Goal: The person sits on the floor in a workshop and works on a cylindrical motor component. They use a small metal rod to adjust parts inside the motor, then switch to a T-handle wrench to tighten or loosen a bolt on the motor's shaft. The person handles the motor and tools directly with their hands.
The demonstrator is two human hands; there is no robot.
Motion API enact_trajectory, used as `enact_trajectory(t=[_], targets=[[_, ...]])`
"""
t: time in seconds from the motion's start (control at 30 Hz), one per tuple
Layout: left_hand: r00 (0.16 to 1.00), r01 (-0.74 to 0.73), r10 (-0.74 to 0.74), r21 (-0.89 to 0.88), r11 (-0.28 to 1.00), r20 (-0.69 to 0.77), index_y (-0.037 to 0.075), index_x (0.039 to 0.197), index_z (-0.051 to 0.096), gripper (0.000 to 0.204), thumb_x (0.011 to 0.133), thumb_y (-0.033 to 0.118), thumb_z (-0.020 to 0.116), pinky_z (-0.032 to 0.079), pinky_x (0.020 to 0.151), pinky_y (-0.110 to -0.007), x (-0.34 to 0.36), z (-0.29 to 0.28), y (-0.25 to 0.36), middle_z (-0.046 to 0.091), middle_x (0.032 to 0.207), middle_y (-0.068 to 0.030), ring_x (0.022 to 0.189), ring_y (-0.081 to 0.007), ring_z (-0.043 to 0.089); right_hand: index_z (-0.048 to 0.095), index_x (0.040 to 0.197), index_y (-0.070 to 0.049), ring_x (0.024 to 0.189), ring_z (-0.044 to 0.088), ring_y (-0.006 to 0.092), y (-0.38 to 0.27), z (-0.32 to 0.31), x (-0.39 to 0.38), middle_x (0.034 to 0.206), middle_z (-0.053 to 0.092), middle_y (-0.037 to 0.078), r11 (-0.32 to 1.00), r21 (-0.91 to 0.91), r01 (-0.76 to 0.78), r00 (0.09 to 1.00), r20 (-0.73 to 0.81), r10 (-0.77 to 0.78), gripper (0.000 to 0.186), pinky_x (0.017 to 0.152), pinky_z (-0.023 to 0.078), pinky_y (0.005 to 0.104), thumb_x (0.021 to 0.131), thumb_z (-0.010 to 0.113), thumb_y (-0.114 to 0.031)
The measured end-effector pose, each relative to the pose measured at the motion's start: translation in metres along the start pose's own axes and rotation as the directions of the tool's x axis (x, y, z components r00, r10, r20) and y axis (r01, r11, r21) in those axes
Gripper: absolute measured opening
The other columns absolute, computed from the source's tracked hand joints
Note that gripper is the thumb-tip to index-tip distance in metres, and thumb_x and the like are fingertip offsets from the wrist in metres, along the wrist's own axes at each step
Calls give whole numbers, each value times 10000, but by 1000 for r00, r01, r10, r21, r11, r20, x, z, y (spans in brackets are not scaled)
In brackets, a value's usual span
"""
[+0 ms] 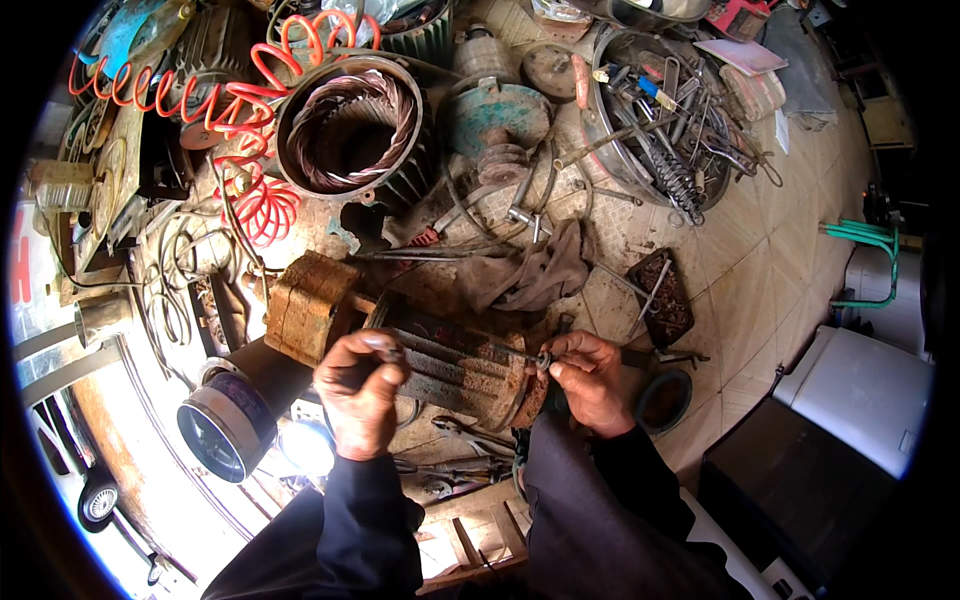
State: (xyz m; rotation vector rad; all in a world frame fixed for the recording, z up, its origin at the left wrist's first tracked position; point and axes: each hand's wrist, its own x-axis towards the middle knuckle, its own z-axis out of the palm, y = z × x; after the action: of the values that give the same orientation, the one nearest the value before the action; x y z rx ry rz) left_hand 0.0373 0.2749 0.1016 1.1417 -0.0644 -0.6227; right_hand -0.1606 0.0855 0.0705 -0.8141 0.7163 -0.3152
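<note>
The fingers of the right hand (592, 384) are clamped on a thin dark metal rod (520, 352), its ring-like end pinched at the fingertips and its shaft pointing toward the other hand. The thumb and forefinger of the left hand (358, 400) are pressed together on a small dark piece (393, 354), too small to make out.

Between and just beyond both sets of fingers lies a ribbed motor body (450, 375), its metal rough, grey and flecked with rust. Left of the left fingers sits a blocky, yellow-brown housing (308, 305) with chipped, grimy faces; nearer the person is a smooth cylindrical can (220, 425).

Straight ahead of the right fingers, a crumpled brown cloth (540, 272) lies in soft folds; to their right are a dark tray (668, 300) of small rusty pieces and a black ring (663, 402). Farther off stand a round stator (350, 130) lined with coppery windings, a red coiled hose (262, 210) and a round pan (598, 125) heaped with metal tools.

Beneath is a stained, pale tiled floor (770, 290); well to the right stands a white box-shaped unit (855, 390).
</note>
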Motion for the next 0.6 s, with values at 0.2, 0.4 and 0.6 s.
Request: enact_trajectory(t=[0.2,0.4,0.6], targets=[[995,2,14,155,988,-100,10,1076,664,323,837,119,852,517,679,-247,-6,-29,4,672,917,-47,740,-113,624,663,999,51,798,671,139,7,-13,19,856,666,63,993,-119,27,992,-118,-41,120,727,563,296,880,662,68],[990,111,-83,257,960,-115,11,1047,672,294,824,80,850,511,687,-238,-20,-26,-16,664,902,-18,738,-94,611,684,957,36,723,584,31,28,-33,65,829,658,-1,924,-382,-24,975,-212,-62,96,634,474,207,866,703,62],[974,221,-204,231,947,-95,-7,1060,687,275,813,-65,793,468,758,-221,-20,-7,-18,648,922,-4,809,-72,564,704,986,43,686,650,96,48,-57,97,830,701,47,898,-439,-7,959,-257,-118,109,612,510,237,887,728,3]])
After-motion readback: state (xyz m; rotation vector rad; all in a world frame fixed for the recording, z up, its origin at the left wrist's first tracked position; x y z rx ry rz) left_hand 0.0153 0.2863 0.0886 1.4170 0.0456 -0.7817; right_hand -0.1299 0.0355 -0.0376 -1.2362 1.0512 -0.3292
